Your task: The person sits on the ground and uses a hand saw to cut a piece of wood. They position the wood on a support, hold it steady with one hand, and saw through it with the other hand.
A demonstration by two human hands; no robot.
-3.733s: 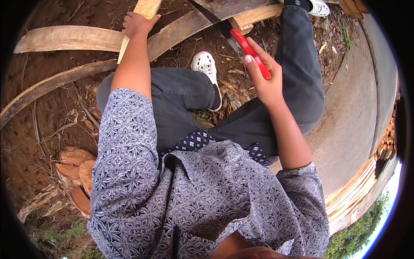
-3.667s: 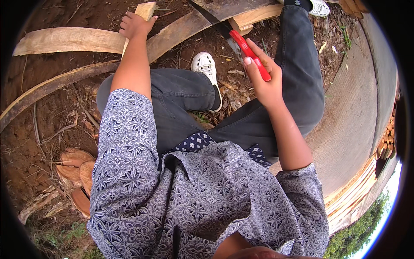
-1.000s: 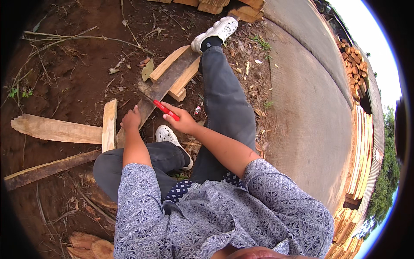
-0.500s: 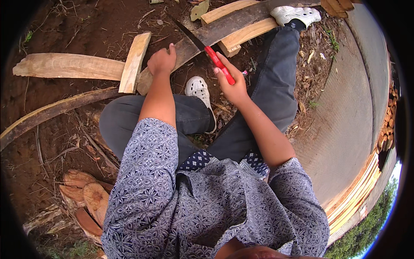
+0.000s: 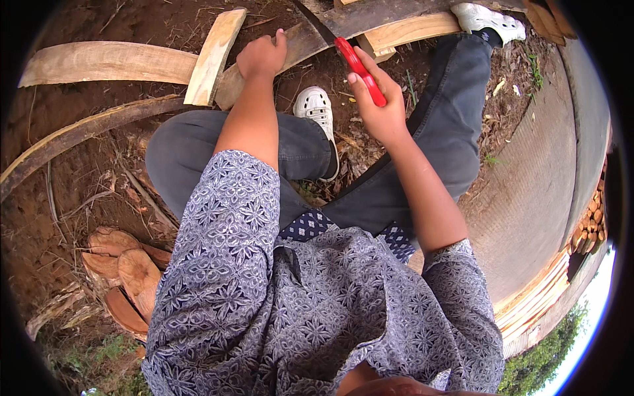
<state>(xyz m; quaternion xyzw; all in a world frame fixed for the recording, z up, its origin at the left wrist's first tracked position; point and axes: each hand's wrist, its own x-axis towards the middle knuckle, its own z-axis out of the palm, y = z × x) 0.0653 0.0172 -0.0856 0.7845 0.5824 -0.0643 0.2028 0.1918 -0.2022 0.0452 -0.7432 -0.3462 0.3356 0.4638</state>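
My left hand (image 5: 260,57) grips a long brown plank (image 5: 306,49) lying slantwise across the upper middle, thumb raised and the other fingers curled over its edge. In my right hand (image 5: 384,109) is a saw (image 5: 360,70), held by its red handle with the index finger along it. Its dark narrow blade slants up and left across the plank, just right of my left hand. The blade's tip runs out of the picture, and its teeth cannot be made out. A short pale board (image 5: 215,58) lies crosswise beside the plank's near end.
A wide pale board (image 5: 112,63) and a curved bark-edged strip (image 5: 86,128) lie on the dirt at left. Pale wood blocks (image 5: 413,30) sit under the plank. Cut wood slabs (image 5: 137,277) are heaped at lower left. My white clogs (image 5: 315,105) flank the work; grey sheeting (image 5: 528,191) extends at right.
The view has shifted, so the plank, both hands and the saw appear higher and slightly further right. Both grips look the same, and the blade still crosses the plank.
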